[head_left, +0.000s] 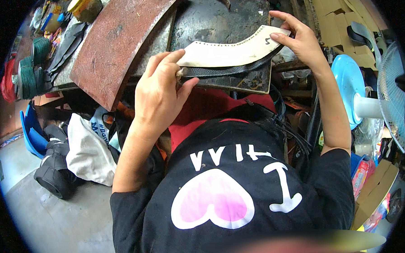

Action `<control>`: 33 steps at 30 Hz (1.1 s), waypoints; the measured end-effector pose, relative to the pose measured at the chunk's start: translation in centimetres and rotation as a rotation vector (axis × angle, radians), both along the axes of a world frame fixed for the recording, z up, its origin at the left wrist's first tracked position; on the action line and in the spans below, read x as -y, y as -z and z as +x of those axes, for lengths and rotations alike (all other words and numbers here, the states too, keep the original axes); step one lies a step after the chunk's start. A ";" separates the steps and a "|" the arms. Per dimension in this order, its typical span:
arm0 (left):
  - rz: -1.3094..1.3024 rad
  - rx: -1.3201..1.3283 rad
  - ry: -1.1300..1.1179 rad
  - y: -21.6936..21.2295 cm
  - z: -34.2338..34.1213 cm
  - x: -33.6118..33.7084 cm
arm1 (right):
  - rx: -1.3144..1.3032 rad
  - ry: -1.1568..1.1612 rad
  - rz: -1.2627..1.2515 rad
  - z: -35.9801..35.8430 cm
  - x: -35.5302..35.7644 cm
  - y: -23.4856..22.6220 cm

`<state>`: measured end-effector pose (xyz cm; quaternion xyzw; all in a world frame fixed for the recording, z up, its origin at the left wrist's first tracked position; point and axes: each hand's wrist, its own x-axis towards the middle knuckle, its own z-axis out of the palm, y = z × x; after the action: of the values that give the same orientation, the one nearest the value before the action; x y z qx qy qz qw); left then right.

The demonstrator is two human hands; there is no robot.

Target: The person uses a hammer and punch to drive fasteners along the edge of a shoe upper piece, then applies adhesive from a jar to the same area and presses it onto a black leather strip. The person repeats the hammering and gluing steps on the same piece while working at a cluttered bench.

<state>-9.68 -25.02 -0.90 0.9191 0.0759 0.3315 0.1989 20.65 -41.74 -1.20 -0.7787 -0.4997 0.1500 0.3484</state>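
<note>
A curved cream-white template (231, 54) with a row of small holes along its upper edge lies over a black leather piece (229, 70), whose edge shows below it. My left hand (160, 85) is closed at the template's left end, fingertips on its edge and thumb sticking out beneath. A small pale tip shows by those fingers, too unclear to name. At the other end my right hand (300, 38) has its thumb pressed on the template, with the index finger stretched beyond the far edge. Both pieces rest on a dark, worn board (207, 24).
Left of the board lies a reddish-brown curved slab (117, 44). Farther left are a yellow-lidded jar (85, 7) and green cord spools (30, 73). A blue-and-white fan (350, 88) and cardboard (331, 19) stand right. A white bag (89, 147) lies on the floor.
</note>
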 end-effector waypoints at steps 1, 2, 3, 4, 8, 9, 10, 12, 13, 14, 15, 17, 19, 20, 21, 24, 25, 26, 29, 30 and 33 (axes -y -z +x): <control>0.004 -0.010 -0.011 0.3 0.0 0.1 | 0.040 0.052 -0.011 -0.4 0.0 0.0; 0.023 0.003 -0.006 0.7 0.1 0.3 | 0.021 0.003 0.070 -0.7 0.0 0.0; 0.045 0.009 -0.003 1.0 0.2 0.5 | 0.122 -0.035 0.138 -0.9 0.0 -0.1; 0.030 0.056 0.045 1.3 0.4 0.8 | 0.210 -0.058 0.168 -1.0 0.0 -0.2; 0.071 -0.010 0.083 1.8 0.5 1.4 | -0.150 -0.071 0.195 -0.4 0.5 -1.2; 0.074 -0.005 0.073 1.9 0.5 1.4 | -0.320 -0.066 0.190 -0.1 0.6 -1.4; 0.073 -0.003 0.062 1.9 0.5 1.5 | -0.325 -0.101 0.207 0.4 0.7 -1.5; 0.053 0.003 0.061 2.1 0.3 1.5 | -0.385 -0.072 0.254 0.9 0.6 -1.6; 0.044 0.005 0.058 2.2 0.2 1.4 | -0.414 -0.060 0.280 1.1 0.6 -1.6; 0.048 0.018 0.059 2.3 0.2 1.4 | -0.509 -0.042 0.247 1.3 0.6 -1.7; 0.053 0.031 0.062 2.5 0.1 1.4 | -0.642 -0.072 0.249 1.3 0.6 -1.7; 0.055 0.044 0.069 2.6 0.0 1.4 | -0.903 -0.132 0.251 0.9 0.9 -1.5; 0.049 0.045 0.079 2.6 -0.1 1.6 | -0.979 -0.131 0.288 0.0 1.3 -1.2; 0.070 0.058 0.087 2.5 -0.1 1.8 | -1.025 -0.121 0.321 -0.5 1.5 -0.9; 0.088 0.055 0.098 2.5 0.0 2.2 | -1.073 -0.111 0.354 -0.9 1.6 -0.7; 0.084 0.003 0.199 2.6 0.9 3.4 | -0.854 -0.052 0.223 -1.4 1.7 -0.2; 0.095 -0.023 0.204 2.7 1.1 3.8 | -0.773 -0.004 0.180 -1.2 1.7 -0.3; 0.150 -0.052 0.187 2.7 1.2 3.8 | -0.776 0.012 0.271 -0.9 1.6 -0.4; 0.082 -0.026 0.176 2.8 1.5 3.7 | -0.725 0.091 0.444 1.2 1.9 -1.8; 0.084 -0.023 0.182 2.9 1.5 3.6 | -0.694 0.110 0.456 1.8 2.2 -2.3; 0.054 -0.016 0.190 2.9 1.3 3.6 | -0.729 0.104 0.499 2.7 2.9 -2.9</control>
<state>-8.40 -28.65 -3.77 0.9299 -0.0190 0.3055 0.2041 23.31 -44.62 1.71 -0.5909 -0.3252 0.2720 0.6864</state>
